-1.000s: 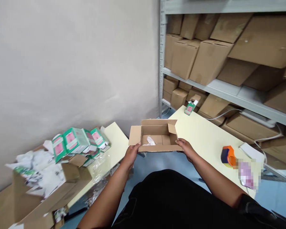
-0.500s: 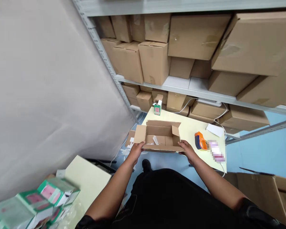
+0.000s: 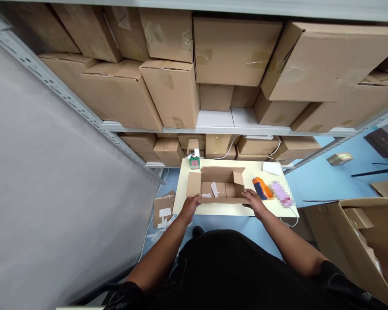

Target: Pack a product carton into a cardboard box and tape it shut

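An open cardboard box (image 3: pixel 223 200) with its flaps spread is over the pale table (image 3: pixel 187 209); whether it rests on the top I cannot tell. My left hand (image 3: pixel 190 206) grips its near left corner, thumb on top. At the near right corner my right hand (image 3: pixel 255 202) pinches the wall the same way. Inside the box lie a white paper strip (image 3: pixel 214 189) and some smaller white scraps. An orange and dark blue tape dispenser (image 3: pixel 261 188) lies just right of the box. Behind it, a small green and white carton (image 3: pixel 194 162) stands with its top open.
A metal rack (image 3: pixel 213 130) full of cardboard boxes rises behind the table. To the right stands a large open carton (image 3: pixel 336 241). Flattened cardboard (image 3: pixel 163 206) and paper scraps litter the floor at left, beside a grey wall (image 3: pixel 67 193). A blurred purple item (image 3: pixel 280 193) and a white cable lie on the table.
My view has turned right, and the table with green cartons at lower left has left the frame. Both hands keep hold of the box, which now appears farther over the table.
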Tool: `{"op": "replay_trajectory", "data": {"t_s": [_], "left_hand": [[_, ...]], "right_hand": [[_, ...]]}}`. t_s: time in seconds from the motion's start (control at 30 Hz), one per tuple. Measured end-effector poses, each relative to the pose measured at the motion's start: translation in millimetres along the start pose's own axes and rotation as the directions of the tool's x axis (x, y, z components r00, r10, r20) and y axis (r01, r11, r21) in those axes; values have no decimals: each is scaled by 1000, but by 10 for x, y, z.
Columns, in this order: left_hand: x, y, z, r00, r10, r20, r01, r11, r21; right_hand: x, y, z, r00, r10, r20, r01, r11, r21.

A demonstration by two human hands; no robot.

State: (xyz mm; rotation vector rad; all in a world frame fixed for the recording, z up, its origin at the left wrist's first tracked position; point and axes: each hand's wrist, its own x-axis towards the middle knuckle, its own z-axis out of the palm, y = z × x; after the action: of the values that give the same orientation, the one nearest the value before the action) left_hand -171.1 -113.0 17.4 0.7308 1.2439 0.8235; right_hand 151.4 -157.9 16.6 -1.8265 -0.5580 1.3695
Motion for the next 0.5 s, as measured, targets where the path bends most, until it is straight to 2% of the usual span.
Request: {"op": "replay_trajectory", "data": {"t_s": [0.17, 0.3, 0.4, 0.5], "left_hand": [[309, -54, -38, 996, -58, 62, 55, 998, 43], [336, -146, -11, 995, -89, 45, 86, 994, 66], [295, -205, -73, 997, -77, -16, 78, 996, 49], [327, -133, -229, 990, -16, -142, 20, 999, 29]], "right_hand": [[138, 38, 69, 996, 55, -70, -52, 998, 46], [231, 112, 2, 993, 77, -85, -79, 997, -14], [302, 140, -119, 996, 72, -50, -77, 993, -94], [385, 93, -295, 998, -4, -69, -10, 981, -194]]}}
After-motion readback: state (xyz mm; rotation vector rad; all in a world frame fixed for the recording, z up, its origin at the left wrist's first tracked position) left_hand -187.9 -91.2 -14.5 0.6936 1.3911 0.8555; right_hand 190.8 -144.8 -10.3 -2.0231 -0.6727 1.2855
